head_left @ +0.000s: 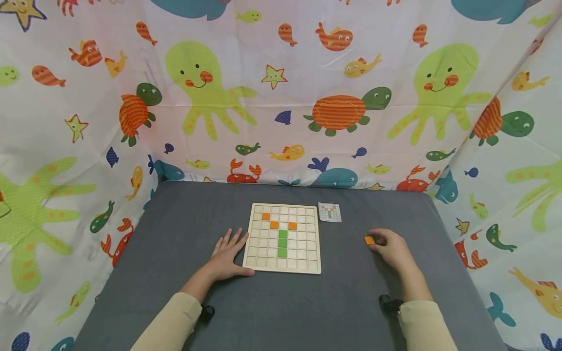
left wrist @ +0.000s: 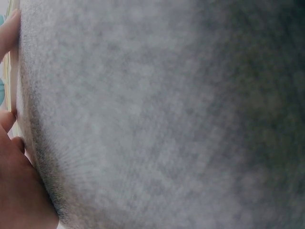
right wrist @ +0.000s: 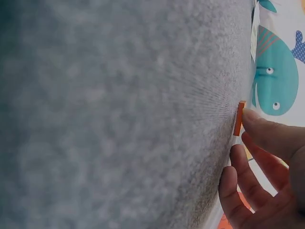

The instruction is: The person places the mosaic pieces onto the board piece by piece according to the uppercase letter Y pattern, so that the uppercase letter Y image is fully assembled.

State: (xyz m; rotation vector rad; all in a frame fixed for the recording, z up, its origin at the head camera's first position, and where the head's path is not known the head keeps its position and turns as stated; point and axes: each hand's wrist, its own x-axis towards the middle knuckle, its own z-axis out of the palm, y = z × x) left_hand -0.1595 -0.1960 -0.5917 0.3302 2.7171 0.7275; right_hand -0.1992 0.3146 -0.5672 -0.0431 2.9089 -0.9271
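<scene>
A square wooden grid board (head_left: 263, 248) lies on the grey table. Three orange tiles, one of them this orange tile (head_left: 266, 216), sit in its upper cells, above a column of three green tiles (head_left: 282, 243). My left hand (head_left: 228, 258) rests at the board's left edge and near corner, fingers spread and straight, thumb along the front edge. Off to the right of the board, my right hand (head_left: 391, 248) pinches another orange tile (head_left: 370, 240) between thumb and fingers. The right wrist view shows that orange tile (right wrist: 239, 118) edge-on at the thumb tip.
A small printed card (head_left: 330, 212) with a coloured grid pattern lies by the board's upper right corner. The grey table (head_left: 281, 312) is bordered at the back and sides by a curtain (head_left: 281, 146) printed with sea animals.
</scene>
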